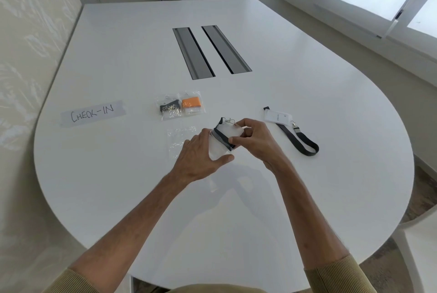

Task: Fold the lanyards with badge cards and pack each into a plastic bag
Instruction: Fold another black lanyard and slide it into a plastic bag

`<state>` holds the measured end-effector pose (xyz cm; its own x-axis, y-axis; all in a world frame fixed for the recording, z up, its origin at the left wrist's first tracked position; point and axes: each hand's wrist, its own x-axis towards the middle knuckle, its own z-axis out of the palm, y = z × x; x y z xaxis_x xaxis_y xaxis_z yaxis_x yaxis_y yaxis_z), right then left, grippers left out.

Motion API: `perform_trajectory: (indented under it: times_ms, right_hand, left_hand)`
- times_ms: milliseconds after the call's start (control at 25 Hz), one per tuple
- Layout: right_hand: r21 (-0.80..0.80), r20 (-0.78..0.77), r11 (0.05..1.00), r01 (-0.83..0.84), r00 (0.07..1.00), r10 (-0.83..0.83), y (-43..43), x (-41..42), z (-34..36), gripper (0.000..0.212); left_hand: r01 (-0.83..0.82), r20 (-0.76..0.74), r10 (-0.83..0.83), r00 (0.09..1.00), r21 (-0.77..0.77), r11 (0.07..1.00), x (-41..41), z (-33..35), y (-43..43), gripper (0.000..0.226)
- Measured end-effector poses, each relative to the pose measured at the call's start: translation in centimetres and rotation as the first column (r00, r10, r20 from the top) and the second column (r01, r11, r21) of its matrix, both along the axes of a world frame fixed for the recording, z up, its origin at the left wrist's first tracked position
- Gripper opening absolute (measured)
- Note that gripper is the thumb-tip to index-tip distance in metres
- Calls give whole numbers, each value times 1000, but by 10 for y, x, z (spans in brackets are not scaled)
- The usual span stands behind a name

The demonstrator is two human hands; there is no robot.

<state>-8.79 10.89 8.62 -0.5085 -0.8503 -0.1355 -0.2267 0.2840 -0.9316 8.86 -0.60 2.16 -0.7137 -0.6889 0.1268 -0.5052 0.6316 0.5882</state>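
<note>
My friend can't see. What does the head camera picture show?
The left hand and right hand hold a badge card wrapped in its dark lanyard over a white table. An empty plastic bag lies left of them, two packed bags sit behind, and another badge with its unfolded lanyard lies to the right.

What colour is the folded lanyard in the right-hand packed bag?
Orange, inside the right-hand packed bag; the head view shows it clearly.

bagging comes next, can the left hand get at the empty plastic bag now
Probably yes: the empty plastic bag lies flat beside the left hand, nothing between them, but that hand must first release the wrapped badge card.
</note>
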Motion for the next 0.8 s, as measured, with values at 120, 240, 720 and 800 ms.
perform_trajectory:
  times_ms: [120,240,720,800]
  right_hand:
    - [-3,-8,1000,26,1000,-26,0,-1,-1,23]
    - [7,-5,1000,30,1000,-30,1,-2,-2,22]
    - [54,85,995,84,992,-88,4,-6,-5,26]
    - [76,106,992,97,989,-105,5,-6,-6,28]
  left_hand:
    - [18,13,-18,1000,3,1000,0,-1,-1,88]
    - [49,10,-49,999,45,998,1,0,0,92]
    - [178,-130,-132,983,475,862,14,11,-10,78]
    - [227,-188,-145,971,548,805,17,9,-12,68]
